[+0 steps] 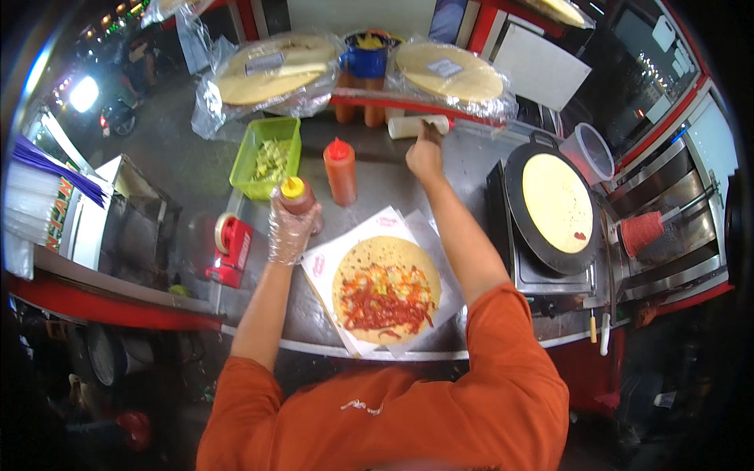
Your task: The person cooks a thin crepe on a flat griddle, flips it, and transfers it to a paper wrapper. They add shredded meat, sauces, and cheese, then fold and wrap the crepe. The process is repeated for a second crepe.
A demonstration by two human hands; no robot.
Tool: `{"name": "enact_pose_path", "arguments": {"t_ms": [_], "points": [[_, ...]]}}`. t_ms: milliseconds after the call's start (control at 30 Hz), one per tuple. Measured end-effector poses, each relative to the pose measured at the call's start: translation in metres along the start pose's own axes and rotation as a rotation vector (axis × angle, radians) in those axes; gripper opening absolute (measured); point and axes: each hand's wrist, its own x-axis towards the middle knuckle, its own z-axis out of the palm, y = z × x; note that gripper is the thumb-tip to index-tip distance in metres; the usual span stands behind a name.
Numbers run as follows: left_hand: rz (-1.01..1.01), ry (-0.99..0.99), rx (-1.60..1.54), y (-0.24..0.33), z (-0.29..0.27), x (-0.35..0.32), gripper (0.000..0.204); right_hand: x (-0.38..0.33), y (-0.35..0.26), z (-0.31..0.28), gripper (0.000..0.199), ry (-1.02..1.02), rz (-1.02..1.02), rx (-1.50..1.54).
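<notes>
My left hand, in a clear plastic glove, is wrapped round a dark squeeze bottle with a yellow cap. My right hand is bare and stretched to the back of the counter, its fingers closed over a white squeeze bottle that lies level, its red tip to the right. Between my forearms, a round flatbread rests on white paper. Reddish-brown meat strips, shredded vegetables and sauce cover its lower middle. An orange-red squeeze bottle stands upright just right of my left hand.
A green basket of chopped vegetables and a red tape dispenser are at the left. Wrapped flatbreads lie on the back shelf beside a blue pot. On the right, a black griddle bears a flatbread, near a meat spit.
</notes>
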Motion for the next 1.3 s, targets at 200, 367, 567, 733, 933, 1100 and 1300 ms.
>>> {"name": "enact_pose_path", "arguments": {"t_ms": [200, 367, 567, 733, 933, 1100, 1300], "points": [[-0.005, -0.013, 0.143, -0.010, -0.007, -0.009, 0.109, 0.054, 0.031, 0.011, 0.076, -0.433, -0.134, -0.471], [-0.007, 0.083, -0.091, 0.021, -0.052, -0.095, 0.092, 0.007, 0.006, -0.045, 0.078, -0.613, -0.212, -0.324], [-0.033, -0.467, -0.151, 0.060, -0.114, -0.222, 0.069, -0.118, -0.036, -0.186, 0.060, 0.307, -0.191, 0.531], [-0.340, -1.053, 0.120, 0.109, -0.099, -0.246, 0.059, -0.208, -0.070, -0.270, 0.042, 0.013, 0.411, 1.176], [-0.469, -1.502, 0.646, 0.042, -0.115, -0.227, 0.073, -0.234, -0.037, -0.294, 0.054, 0.338, 0.293, 1.430], [-0.464, -1.427, 0.969, -0.082, -0.107, -0.265, 0.075, -0.261, -0.017, -0.258, 0.042, 0.056, 0.475, 1.245], [-0.624, -1.293, 0.815, -0.185, -0.118, -0.351, 0.058, -0.244, -0.023, -0.256, 0.029, 0.111, 0.426, 1.040]]}}
